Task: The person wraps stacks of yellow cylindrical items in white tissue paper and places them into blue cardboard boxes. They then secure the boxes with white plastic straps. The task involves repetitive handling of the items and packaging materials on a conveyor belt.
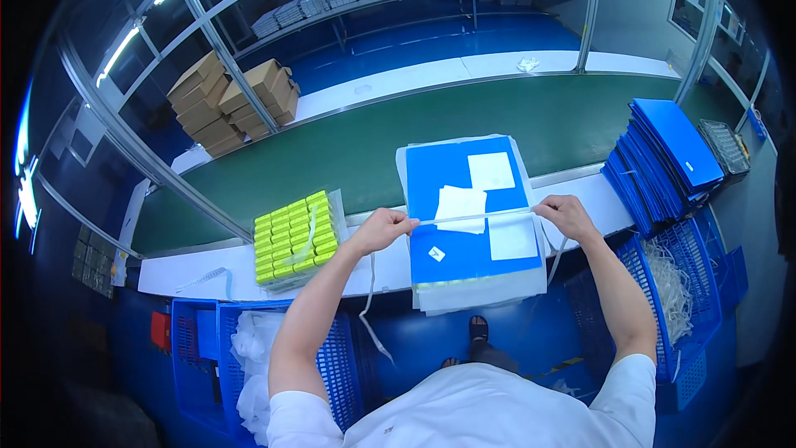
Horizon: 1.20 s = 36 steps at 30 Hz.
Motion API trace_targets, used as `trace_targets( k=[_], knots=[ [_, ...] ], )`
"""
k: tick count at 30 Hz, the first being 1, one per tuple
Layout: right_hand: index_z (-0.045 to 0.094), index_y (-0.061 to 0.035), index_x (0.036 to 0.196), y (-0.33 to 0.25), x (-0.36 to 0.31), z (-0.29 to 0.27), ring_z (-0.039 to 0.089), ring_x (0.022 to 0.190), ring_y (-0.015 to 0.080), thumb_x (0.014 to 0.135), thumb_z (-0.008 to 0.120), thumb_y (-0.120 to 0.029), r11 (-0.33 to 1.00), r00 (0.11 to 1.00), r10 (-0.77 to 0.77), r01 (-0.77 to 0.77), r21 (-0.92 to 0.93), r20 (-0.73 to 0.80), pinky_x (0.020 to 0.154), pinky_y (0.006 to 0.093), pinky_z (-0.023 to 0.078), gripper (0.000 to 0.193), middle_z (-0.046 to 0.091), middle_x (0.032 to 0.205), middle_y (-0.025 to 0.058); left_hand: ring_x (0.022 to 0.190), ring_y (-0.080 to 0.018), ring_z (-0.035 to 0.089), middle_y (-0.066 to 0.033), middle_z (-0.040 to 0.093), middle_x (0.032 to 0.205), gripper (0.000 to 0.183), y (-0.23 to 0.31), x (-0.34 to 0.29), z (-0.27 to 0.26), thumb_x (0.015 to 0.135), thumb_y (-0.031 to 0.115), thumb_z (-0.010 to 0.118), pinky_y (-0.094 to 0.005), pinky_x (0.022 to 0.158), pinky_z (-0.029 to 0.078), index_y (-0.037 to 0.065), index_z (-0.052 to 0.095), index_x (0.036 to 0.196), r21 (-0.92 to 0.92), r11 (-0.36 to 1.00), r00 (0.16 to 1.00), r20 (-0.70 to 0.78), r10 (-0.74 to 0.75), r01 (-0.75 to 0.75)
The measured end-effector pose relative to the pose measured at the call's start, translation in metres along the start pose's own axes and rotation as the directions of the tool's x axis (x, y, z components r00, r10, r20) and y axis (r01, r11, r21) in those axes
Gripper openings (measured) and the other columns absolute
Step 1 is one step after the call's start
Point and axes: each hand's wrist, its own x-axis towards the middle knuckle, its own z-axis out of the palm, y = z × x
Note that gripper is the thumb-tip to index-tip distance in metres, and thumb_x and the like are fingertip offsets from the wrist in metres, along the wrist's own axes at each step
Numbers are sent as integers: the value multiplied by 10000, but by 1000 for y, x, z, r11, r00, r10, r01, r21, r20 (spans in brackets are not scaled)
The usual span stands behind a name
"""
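Observation:
A narrow white strap (510, 213) is stretched between my two hands, across a blue sheet (429, 170). My left hand (386, 231) pinches one end near the sheet's left edge, and a loose tail of strap hangs below it. At the right edge, my right hand (565, 216) is closed on the other end, with more strap trailing down. Under the blue sheet lies a stack wrapped in whitish plastic (481, 292), jutting over the bench edge. White papers (458, 206) and a small white label (436, 254) rest on the sheet.
Yellow-green blocks (290, 242) stand packed at left on the white bench (365, 275). Blue folded panels (676, 149) are stacked at right. Blue crates (336, 365) hold plastic film and strap pieces (667, 290). Beyond runs a green conveyor belt (348, 149); cartons (257, 91) sit behind it.

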Motion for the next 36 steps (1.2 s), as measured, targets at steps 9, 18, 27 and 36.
trace_targets(
  k=[9, 18, 27, 36],
  knots=[
    [738, 21, 860, 201, 37, 44, 580, 654, 181, 904, 674, -307, 922, 938, 316, -267, 281, -143, 632, 344, 463, 337, 639, 650, 66, 573, -70, 390, 38, 466, 578, 458, -24, 63, -14, 932, 442, 692, -291, 517, 300, 40, 681, 713, 84, 967, 968, -90, -235, 243],
    [531, -54, 1380, 37, 84, 24, 454, 1333, 341, 831, 757, -330, 973, 939, -164, 205, 106, -303, 1131, 443, 349, 655, 500, 1408, 196, 552, -57, 380, 55, 470, 574, 436, 54, 76, -41, 933, 430, 704, -279, 501, 288, 63, 671, 700, -37, 974, 974, -27, -223, 222],
    [769, -12, 951, -33, 83, 30, 640, 746, 214, 916, 647, -352, 977, 942, -42, -31, 209, 334, 731, 327, 488, 363, 728, 836, 104, 564, -79, 382, 31, 450, 568, 493, 32, 69, -45, 942, 457, 689, -295, 513, 313, 39, 652, 683, 37, 996, 997, -4, -83, 83],
    [760, -1, 850, 91, 56, 26, 596, 695, 138, 892, 686, -312, 988, 994, 103, -99, 116, -27, 654, 308, 464, 322, 689, 729, 82, 563, -94, 404, 14, 502, 593, 504, -55, 79, -10, 942, 463, 685, -299, 516, 334, 51, 650, 654, -13, 995, 994, 43, -100, 101]
  ],
)
